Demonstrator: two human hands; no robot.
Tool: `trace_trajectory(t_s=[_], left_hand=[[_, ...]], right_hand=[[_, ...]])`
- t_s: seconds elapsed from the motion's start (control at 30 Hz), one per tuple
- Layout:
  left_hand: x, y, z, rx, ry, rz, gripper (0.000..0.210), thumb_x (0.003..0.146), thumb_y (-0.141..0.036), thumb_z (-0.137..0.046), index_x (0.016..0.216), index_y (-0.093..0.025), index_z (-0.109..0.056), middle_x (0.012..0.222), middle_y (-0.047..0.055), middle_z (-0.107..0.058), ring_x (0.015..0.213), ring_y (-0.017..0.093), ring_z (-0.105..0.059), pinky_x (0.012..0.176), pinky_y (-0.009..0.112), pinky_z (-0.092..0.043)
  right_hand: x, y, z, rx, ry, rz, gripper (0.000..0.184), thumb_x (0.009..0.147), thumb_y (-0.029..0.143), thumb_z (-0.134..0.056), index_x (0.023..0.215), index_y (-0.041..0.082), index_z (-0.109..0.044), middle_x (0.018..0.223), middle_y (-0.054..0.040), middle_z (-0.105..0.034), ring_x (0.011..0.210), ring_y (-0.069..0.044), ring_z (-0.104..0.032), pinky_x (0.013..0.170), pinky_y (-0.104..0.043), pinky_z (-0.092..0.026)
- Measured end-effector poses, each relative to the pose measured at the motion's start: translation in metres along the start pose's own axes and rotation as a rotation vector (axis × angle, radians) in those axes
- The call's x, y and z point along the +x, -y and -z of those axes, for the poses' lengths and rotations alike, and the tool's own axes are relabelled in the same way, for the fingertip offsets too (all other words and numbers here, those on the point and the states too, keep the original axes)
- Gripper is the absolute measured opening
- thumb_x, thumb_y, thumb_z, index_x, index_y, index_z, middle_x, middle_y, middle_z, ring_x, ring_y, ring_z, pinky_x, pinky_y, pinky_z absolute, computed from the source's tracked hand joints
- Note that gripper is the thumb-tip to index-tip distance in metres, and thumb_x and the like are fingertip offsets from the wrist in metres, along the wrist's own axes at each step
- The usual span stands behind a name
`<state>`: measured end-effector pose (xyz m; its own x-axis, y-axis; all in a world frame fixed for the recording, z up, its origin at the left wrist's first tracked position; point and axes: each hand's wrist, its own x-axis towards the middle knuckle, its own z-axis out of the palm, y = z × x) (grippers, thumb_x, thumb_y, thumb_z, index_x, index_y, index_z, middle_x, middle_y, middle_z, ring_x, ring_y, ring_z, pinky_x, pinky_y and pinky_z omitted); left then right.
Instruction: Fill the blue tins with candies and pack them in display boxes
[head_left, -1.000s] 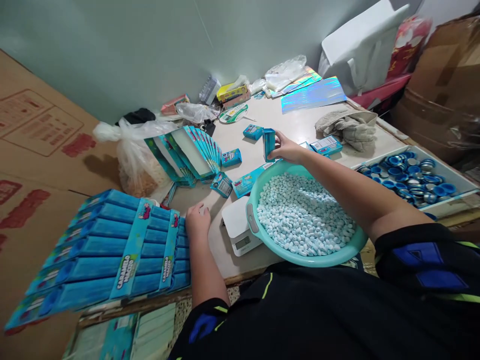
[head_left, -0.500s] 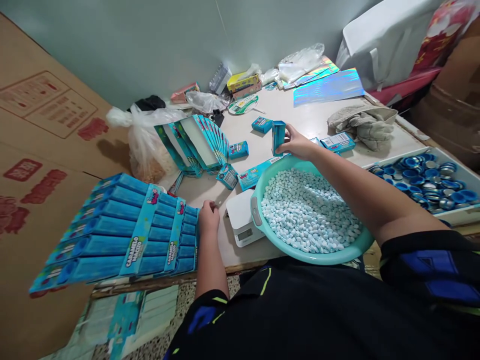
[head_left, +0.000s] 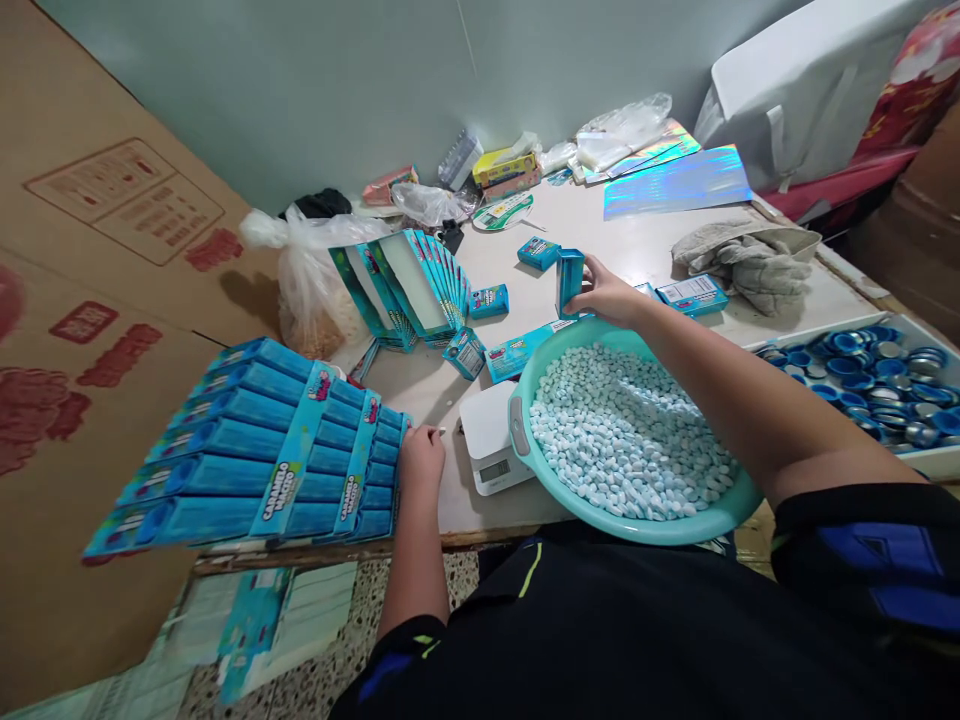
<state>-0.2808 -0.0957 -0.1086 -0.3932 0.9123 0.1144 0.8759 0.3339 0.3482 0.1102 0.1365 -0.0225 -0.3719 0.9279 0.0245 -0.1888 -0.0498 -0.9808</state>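
Observation:
My right hand [head_left: 609,292] grips a small blue carton [head_left: 571,280], held upright just beyond the rim of a turquoise basin [head_left: 528,368]. Many pale blue and white tablets [head_left: 630,440] fill the basin. Low over the table, my left hand [head_left: 422,458] has its fingers pinched, with a small white tablet [head_left: 441,431] at the tips. Its outer side is close to the stacked blue display trays [head_left: 300,455], marked "CARAMELO MACIZO"; I cannot tell whether they touch. Between my left hand and the basin, a white digital scale [head_left: 484,430] lies partly under the basin's handle.
Several small blue boxes [head_left: 489,301] lie beyond the scale, beside upright folded display cartons [head_left: 409,285]. A white tray of blue and silver caps [head_left: 870,385] stands at the right, with grey gloves [head_left: 757,265] behind it. A large cardboard box [head_left: 97,350] borders the left.
My left hand has closed its fingers, and a small white tablet now shows at the tips. My right hand still holds the blue carton in nearly the same place. The view has shifted slightly.

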Motion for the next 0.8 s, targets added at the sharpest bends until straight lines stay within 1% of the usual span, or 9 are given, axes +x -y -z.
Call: trace_trajectory(t_s=[0.1,0.2,0.27,0.37,0.43,0.5,0.57,0.63,0.8], left_hand=[[0.017,-0.012,-0.005,-0.015,0.013,-0.007,0.016,0.085,-0.022,-0.059,0.092,-0.019,-0.073,0.099,0.016,-0.072,0.110,0.036,-0.067,0.108,0.050,-0.051],[0.035,-0.024,-0.010,-0.055,0.005,-0.011,0.030,0.083,-0.018,-0.059,0.110,-0.018,-0.073,0.111,0.017,-0.074,0.116,0.035,-0.066,0.109,0.049,-0.050],[0.042,-0.028,-0.012,-0.094,-0.004,-0.009,0.042,0.083,-0.016,-0.057,0.123,-0.017,-0.070,0.121,0.018,-0.072,0.122,0.034,-0.065,0.111,0.048,-0.049],[0.045,-0.025,-0.008,-0.160,0.028,-0.018,0.049,0.087,-0.022,-0.057,0.134,-0.016,-0.066,0.130,0.018,-0.069,0.122,0.032,-0.066,0.110,0.045,-0.052],[0.044,-0.020,-0.004,-0.208,0.102,-0.059,0.051,0.084,-0.029,-0.064,0.132,-0.017,-0.069,0.137,0.016,-0.067,0.119,0.029,-0.068,0.104,0.040,-0.056],[0.041,-0.015,0.001,-0.257,0.189,-0.118,0.053,0.075,-0.034,-0.073,0.125,-0.019,-0.074,0.142,0.014,-0.064,0.118,0.028,-0.068,0.099,0.036,-0.058],[0.038,-0.011,0.005,-0.301,0.240,-0.161,0.051,0.070,-0.037,-0.077,0.118,-0.019,-0.078,0.141,0.013,-0.066,0.121,0.029,-0.068,0.100,0.035,-0.058],[0.032,-0.009,0.006,-0.340,0.241,-0.174,0.049,0.072,-0.042,-0.077,0.114,-0.019,-0.080,0.135,0.013,-0.069,0.121,0.030,-0.068,0.102,0.038,-0.058],[0.008,-0.006,0.002,-0.441,0.161,-0.147,0.044,0.079,-0.054,-0.074,0.103,-0.018,-0.081,0.121,0.015,-0.075,0.116,0.031,-0.070,0.106,0.049,-0.058]], right_hand=[[0.001,-0.001,0.001,-0.003,-0.004,0.000,0.098,0.043,0.013,-0.089,0.129,0.033,-0.048,0.107,-0.0011,-0.057,0.088,-0.021,-0.062,0.061,-0.031,-0.060],[0.002,-0.001,0.002,-0.027,0.004,0.021,0.104,0.043,0.013,-0.087,0.135,0.035,-0.045,0.111,-0.0020,-0.056,0.090,-0.023,-0.061,0.063,-0.034,-0.061],[0.002,0.000,0.002,-0.045,0.003,0.024,0.107,0.043,0.014,-0.087,0.138,0.035,-0.043,0.114,-0.0024,-0.056,0.091,-0.023,-0.061,0.064,-0.035,-0.061],[0.002,0.001,0.001,-0.039,0.010,0.016,0.107,0.043,0.013,-0.086,0.138,0.034,-0.042,0.115,-0.0029,-0.055,0.092,-0.023,-0.062,0.065,-0.035,-0.062],[0.002,0.002,0.001,-0.038,0.026,0.007,0.104,0.044,0.013,-0.086,0.137,0.034,-0.043,0.113,-0.0021,-0.056,0.092,-0.023,-0.063,0.065,-0.034,-0.062],[0.002,0.002,0.001,-0.039,0.039,-0.004,0.102,0.045,0.013,-0.086,0.135,0.035,-0.045,0.111,-0.0009,-0.056,0.091,-0.022,-0.064,0.063,-0.032,-0.061],[0.002,0.002,0.001,-0.032,0.039,-0.013,0.101,0.044,0.013,-0.086,0.134,0.035,-0.046,0.110,-0.0002,-0.055,0.089,-0.021,-0.063,0.061,-0.030,-0.060],[0.002,0.002,0.001,-0.023,0.028,-0.017,0.103,0.043,0.013,-0.087,0.134,0.035,-0.046,0.110,-0.0005,-0.055,0.088,-0.020,-0.063,0.060,-0.029,-0.059],[0.001,0.003,-0.001,-0.014,0.008,-0.020,0.105,0.041,0.013,-0.088,0.135,0.032,-0.046,0.110,-0.0013,-0.055,0.089,-0.021,-0.063,0.059,-0.028,-0.058]])
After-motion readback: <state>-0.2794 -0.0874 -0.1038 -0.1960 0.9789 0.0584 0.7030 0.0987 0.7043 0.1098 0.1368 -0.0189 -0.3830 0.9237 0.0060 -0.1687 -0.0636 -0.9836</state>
